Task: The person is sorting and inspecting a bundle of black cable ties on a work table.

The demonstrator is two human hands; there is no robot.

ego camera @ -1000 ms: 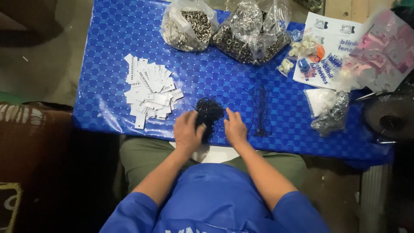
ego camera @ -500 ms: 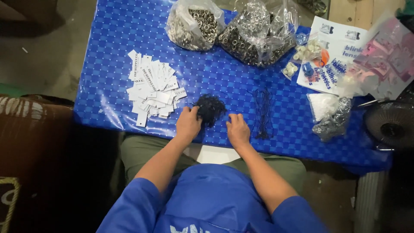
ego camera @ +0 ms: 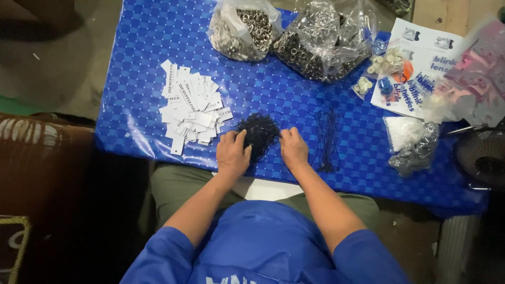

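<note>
Your left hand (ego camera: 232,153) rests on the blue table cover (ego camera: 137,79) w/ fingers curled into the left edge of the tangle of black threads (ego camera: 259,132). Right hand (ego camera: 293,149) touches the tangle's right side, fingers bent; can't tell if either actually pinches a thread. White paper tags (ego camera: 190,105) lie just left; loose black strands (ego camera: 327,138) just right.

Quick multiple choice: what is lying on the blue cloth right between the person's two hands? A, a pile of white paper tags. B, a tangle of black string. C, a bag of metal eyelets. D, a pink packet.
B: the tangle of black string sits between the left hand and the right hand, both touching it; the white tags lie off to the left on the cloth.
</note>
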